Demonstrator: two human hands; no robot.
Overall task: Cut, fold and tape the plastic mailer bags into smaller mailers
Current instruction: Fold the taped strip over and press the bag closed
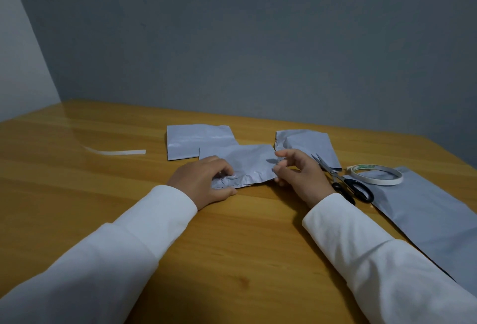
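Folding mailer piece point(245, 166) mid-table: left hand point(204, 184) pins its crumpled left end with curled fingers, right hand point(299, 176) pinches the right edge. Best to flatten wrinkles, align edges, crease firmly before reaching for tape point(375, 174). Scissors point(343, 181) just beside right hand.

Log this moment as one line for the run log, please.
left hand: grips crumpled mailer piece | right hand: pinches its right edge | scissors, tape roll: idle at right

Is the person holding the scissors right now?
No. The scissors lie on the table beside the right hand, while both hands grip the crumpled mailer piece.
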